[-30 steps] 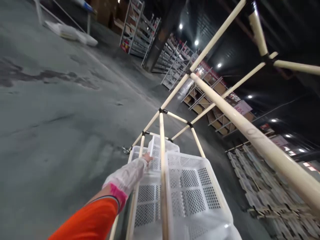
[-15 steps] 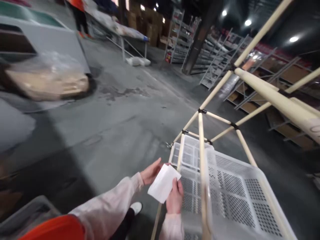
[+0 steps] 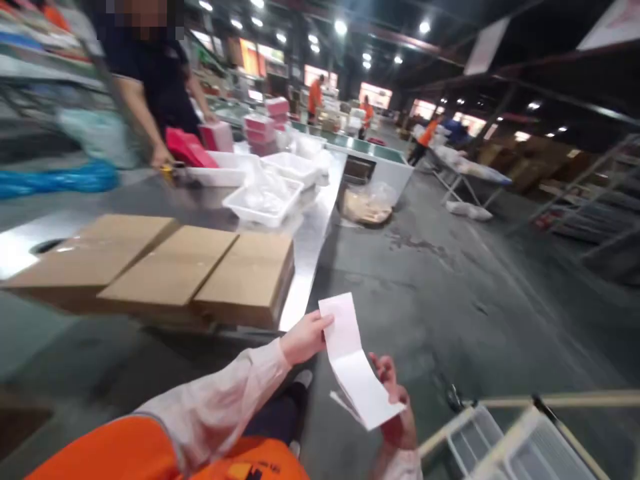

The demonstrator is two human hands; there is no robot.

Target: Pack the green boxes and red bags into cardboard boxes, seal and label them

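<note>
A strip of white folded paper (image 3: 356,373) hangs between my two hands, creased across its middle and partly unfolded, with a loose layer at its lower left. My left hand (image 3: 306,339) pinches its upper left edge between thumb and fingers. At the lower right edge, my right hand (image 3: 397,403) has its thumb over the paper and its fingers curled behind. Whatever print the sheet may carry cannot be made out.
Three brown cardboard boxes (image 3: 165,263) sit on a metal table (image 3: 313,247) to the left. White trays (image 3: 267,200) holding plastic bags stand beyond them. Across the table a person in dark clothes (image 3: 150,87) handles pink boxes. A pole-framed cart with white baskets (image 3: 537,443) is lower right.
My view has swung left from the cart toward the table and boxes. The paper, folded into a smaller piece before, now hangs partly unfolded between both hands.
</note>
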